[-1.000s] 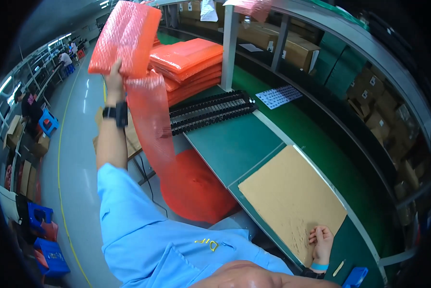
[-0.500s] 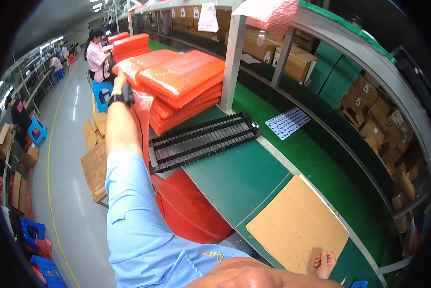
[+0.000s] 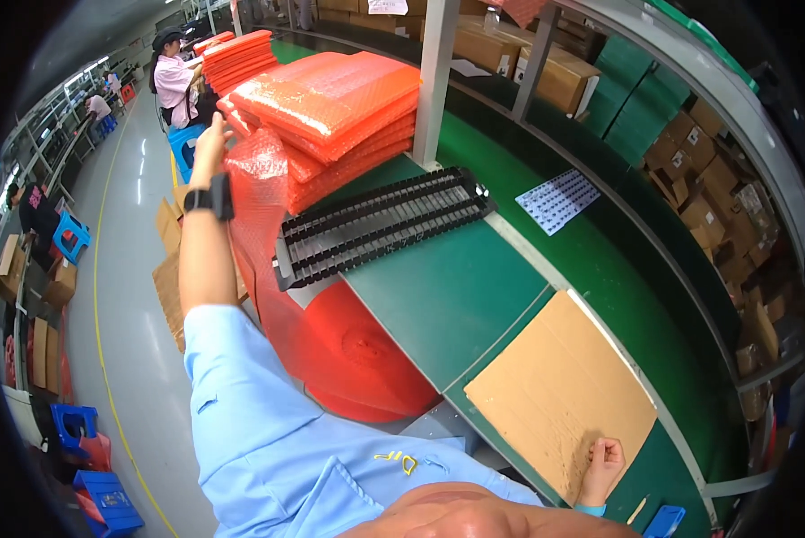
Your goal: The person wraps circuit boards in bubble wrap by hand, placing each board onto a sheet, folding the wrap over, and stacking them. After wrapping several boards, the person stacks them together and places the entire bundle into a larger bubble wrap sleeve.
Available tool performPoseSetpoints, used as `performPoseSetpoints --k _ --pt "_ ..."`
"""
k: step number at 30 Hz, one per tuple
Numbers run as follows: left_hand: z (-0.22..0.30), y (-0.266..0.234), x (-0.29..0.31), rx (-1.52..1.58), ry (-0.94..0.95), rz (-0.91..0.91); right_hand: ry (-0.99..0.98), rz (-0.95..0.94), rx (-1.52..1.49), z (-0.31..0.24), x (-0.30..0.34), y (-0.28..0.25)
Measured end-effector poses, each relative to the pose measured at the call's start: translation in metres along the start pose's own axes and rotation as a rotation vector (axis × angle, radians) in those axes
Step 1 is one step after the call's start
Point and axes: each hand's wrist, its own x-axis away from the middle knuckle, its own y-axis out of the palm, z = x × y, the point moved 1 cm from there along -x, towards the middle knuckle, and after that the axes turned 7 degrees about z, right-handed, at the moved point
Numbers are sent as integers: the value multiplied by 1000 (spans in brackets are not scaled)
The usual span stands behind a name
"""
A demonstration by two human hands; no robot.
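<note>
My left hand (image 3: 210, 146) is stretched far forward, beside the left edge of a stack of red bubble-wrap sheets (image 3: 330, 94). Its fingers are apart, and I see nothing held in them. From the stack a loose strip of red bubble wrap (image 3: 257, 211) hangs down toward a large red bubble-wrap roll (image 3: 362, 345) below the bench edge. My right hand (image 3: 605, 459) is curled closed on a flat brown cardboard sheet (image 3: 559, 381), with nothing showing from it. A black ribbed rack (image 3: 384, 224) lies on the bench between the stack and the cardboard.
Beyond the bench runs a green conveyor (image 3: 617, 260) carrying a printed white sheet (image 3: 557, 201). A metal post (image 3: 434, 85) rises behind the rack. A blue object (image 3: 665, 520) lies near my right hand. To the left, a person in pink (image 3: 174, 85) sits by the line.
My left hand has drawn back slightly from the stack's edge. The red strip beside it now shows more widely. The view has shifted; my right hand stays curled on the cardboard.
</note>
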Motion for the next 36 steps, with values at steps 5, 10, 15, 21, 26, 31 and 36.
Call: performPoseSetpoints --k 5,10,15,21,26,31,36 --pt "102 -43 217 538 156 -343 -254 -290 427 -64 15 38" --pt "186 -43 401 513 464 -727 -256 -1054 262 -173 33 111" --pt "178 -24 480 576 547 -926 -947 -1097 21 -200 77 188" --pt "149 -1 543 121 1081 -975 -221 -285 -329 -237 52 112" --pt "-15 51 611 -141 694 -1222 -334 -158 -576 -262 -15 30" --pt "-32 74 614 -55 822 -852 -608 -34 -580 -220 -37 -18" --pt "-59 75 644 -277 921 -655 -505 201 -578 -207 -28 -29"
